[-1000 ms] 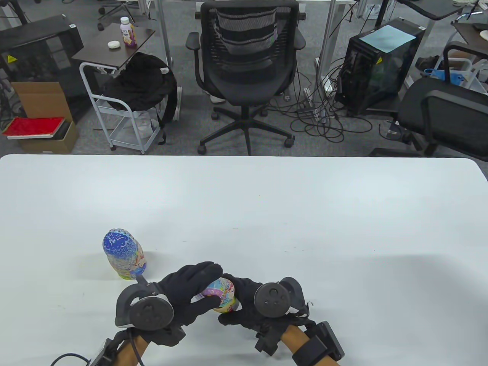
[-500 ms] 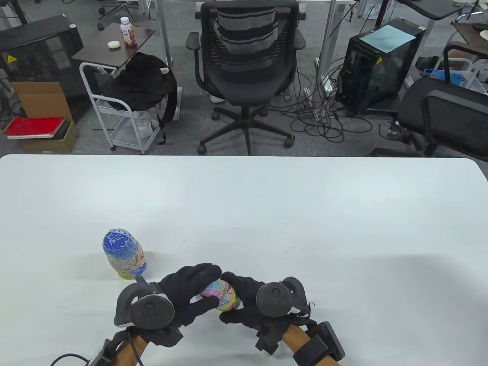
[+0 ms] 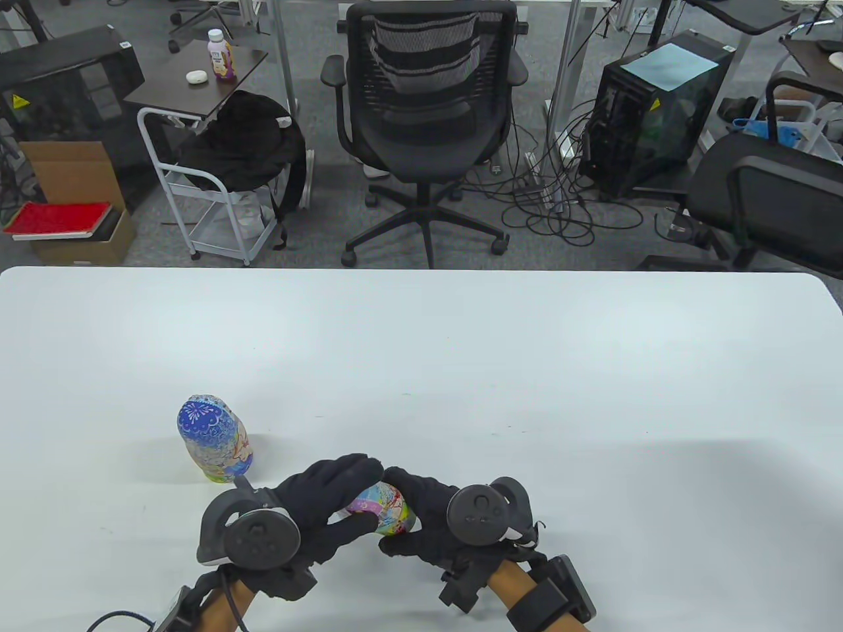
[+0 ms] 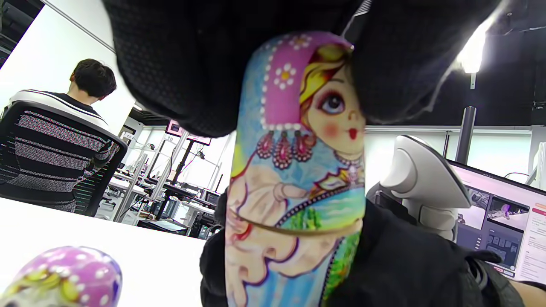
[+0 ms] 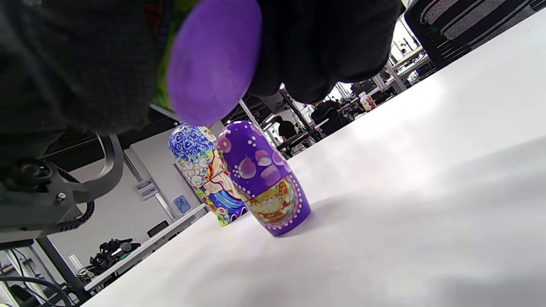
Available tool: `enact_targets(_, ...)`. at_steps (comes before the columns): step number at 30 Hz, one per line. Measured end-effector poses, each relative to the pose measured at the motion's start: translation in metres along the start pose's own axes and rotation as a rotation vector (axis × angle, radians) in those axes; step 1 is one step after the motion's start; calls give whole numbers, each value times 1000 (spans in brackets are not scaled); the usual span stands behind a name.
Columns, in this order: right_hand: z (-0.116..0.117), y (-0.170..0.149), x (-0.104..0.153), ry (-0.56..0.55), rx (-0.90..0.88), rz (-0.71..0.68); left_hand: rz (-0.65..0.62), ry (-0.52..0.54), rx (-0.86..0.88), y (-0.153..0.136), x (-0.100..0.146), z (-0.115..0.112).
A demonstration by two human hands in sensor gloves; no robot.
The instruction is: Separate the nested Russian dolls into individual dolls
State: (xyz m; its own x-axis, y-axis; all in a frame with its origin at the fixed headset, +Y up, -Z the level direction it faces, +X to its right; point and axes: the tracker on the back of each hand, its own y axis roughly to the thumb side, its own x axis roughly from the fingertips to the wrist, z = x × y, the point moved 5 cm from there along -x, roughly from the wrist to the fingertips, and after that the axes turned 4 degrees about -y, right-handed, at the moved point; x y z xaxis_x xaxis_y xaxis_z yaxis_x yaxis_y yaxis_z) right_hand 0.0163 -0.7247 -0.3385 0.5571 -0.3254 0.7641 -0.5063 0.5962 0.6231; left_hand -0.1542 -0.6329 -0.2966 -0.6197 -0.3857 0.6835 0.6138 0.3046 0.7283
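White table (image 3: 461,342): runs across the table view, with both hands entering from its near edge.

Blue doll (image 3: 214,440): stands upright on the table, left of the hands and a little farther from the person, apart from both gloves. In the right wrist view it stands just behind the purple doll.

Left hand (image 3: 316,510): black glove with a tracker on its back, forearm coming in from the near edge and angled inward to the right. The fingers are curled over the top end of the held doll (image 3: 380,508), with the thumb under it; the hand grips that end. In the left wrist view, glove fabric covers the crown of the doll's head on both sides of the painted face.

Right hand (image 3: 441,523): black glove with tracker, forearm angled inward to the left, meeting the left hand. The fingers wrap around the doll's lower half and grip it; the right wrist view shows its purple base protruding between them.

Held doll: lies roughly sideways between the two hands, near the table's front edge. A thin seam is visible around its middle; whether the halves have parted cannot be told.

Purple doll (image 5: 262,179): stands upright on the table, untouched, hidden behind the hands in the table view.
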Motion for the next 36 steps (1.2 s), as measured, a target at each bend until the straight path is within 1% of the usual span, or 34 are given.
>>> enact_targets(3,-1,-2,0,3,-48,7,-4,8,50,0,0,0)
enact_targets(8,-2,-3,0,2,-80,8,-11,10,56,0,-1,0)
enact_targets(14,-2,-3,-1,6,-121,10,-17,22,70,0,1,7)
enact_targets(20,-1,-5,-1,22,-138,13,-12,-8,120,-4,1,3)
enact_targets(26,0,-4,-2,38,-130,13,-28,-24,67,3,-2,0)
enact_targets(30,-2,-4,-2,42,-139,12,-25,-31,119,1,-2,-1)
enact_targets(36,0,-2,-3,83,-162,5,-37,-59,164,2,-3,-4)
